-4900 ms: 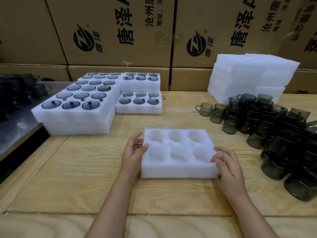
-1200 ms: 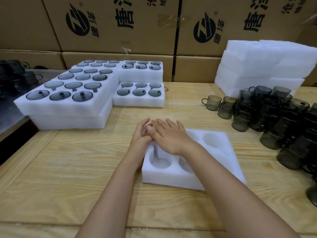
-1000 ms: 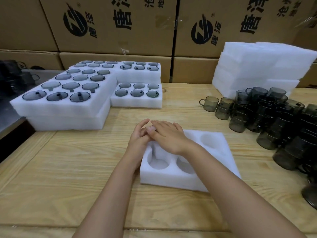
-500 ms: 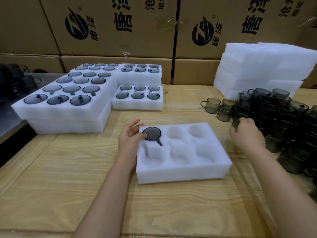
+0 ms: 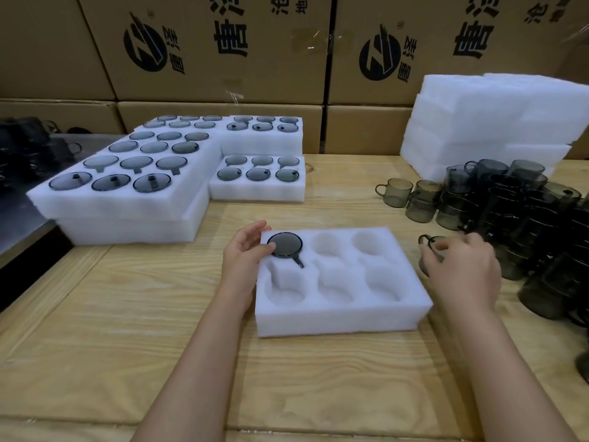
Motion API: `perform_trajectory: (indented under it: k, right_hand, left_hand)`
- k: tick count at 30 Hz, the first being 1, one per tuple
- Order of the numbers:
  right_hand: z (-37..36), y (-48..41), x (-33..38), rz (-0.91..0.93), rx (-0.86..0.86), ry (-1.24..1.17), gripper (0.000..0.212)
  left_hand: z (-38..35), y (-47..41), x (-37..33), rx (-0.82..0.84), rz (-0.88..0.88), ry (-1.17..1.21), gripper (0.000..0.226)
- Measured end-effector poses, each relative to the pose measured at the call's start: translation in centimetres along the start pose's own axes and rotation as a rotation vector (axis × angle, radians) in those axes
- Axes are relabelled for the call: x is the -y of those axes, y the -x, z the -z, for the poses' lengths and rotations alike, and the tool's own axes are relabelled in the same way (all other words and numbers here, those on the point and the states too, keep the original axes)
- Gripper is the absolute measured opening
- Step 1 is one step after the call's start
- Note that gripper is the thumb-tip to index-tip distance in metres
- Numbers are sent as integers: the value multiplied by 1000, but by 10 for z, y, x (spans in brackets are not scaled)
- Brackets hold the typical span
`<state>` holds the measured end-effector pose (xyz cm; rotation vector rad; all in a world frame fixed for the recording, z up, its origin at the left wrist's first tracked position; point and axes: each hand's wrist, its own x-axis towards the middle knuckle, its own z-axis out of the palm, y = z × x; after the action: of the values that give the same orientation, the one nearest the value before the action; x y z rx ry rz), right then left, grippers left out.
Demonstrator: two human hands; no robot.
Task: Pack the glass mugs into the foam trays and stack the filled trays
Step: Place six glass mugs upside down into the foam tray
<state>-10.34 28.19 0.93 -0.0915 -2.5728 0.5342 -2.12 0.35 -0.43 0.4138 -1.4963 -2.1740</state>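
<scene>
A: Nearest item?
B: One foam tray (image 5: 344, 317), white, six pockets, flat on the wooden table (image 5: 127, 314). Its far-left pocket holds a smoked-glass mug (image 5: 284, 245), handle turned toward the near side.
A: Hands?
B: The left hand (image 5: 243, 260) lies against the tray's left side, grip released, with loose fingers and the thumb touching that mug's rim. The right hand (image 5: 462, 272) is just right of the tray, its grip grasping a second mug (image 5: 430, 240). That one is mostly hidden by the fingers; I cannot tell whether it is lifted or on the table.
A: Further back?
B: At right, loose mugs (image 5: 516, 212), crowded together. At left, filled trays (image 5: 127, 202), stacked, with a single filled tray (image 5: 258, 186) touching their right side. Far right, an empty foam stack (image 5: 494, 122) — cardboard boxes (image 5: 239, 59) behind everything.
</scene>
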Motion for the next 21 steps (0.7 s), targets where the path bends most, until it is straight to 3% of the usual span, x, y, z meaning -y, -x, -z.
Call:
perform_trajectory:
  k: [3, 6, 11, 17, 21]
  right_hand:
    - [-2, 3, -1, 4, -44, 11, 50]
    - [-7, 4, -2, -32, 22, 68, 73]
    - [-10, 5, -5, -78, 79, -5, 64]
    - [17, 2, 2, -49, -103, -394, 61]
    - [35, 6, 37, 135, 54, -634, 57]
  left_hand:
    - [0, 0, 0, 5, -3, -5, 41]
    - [1, 0, 0, 19, -6, -12, 41]
    - [5, 0, 1, 45, -2, -14, 40]
    - [5, 0, -1, 94, 11, -53, 39]
    - [3, 4, -3, 144, -21, -131, 38]
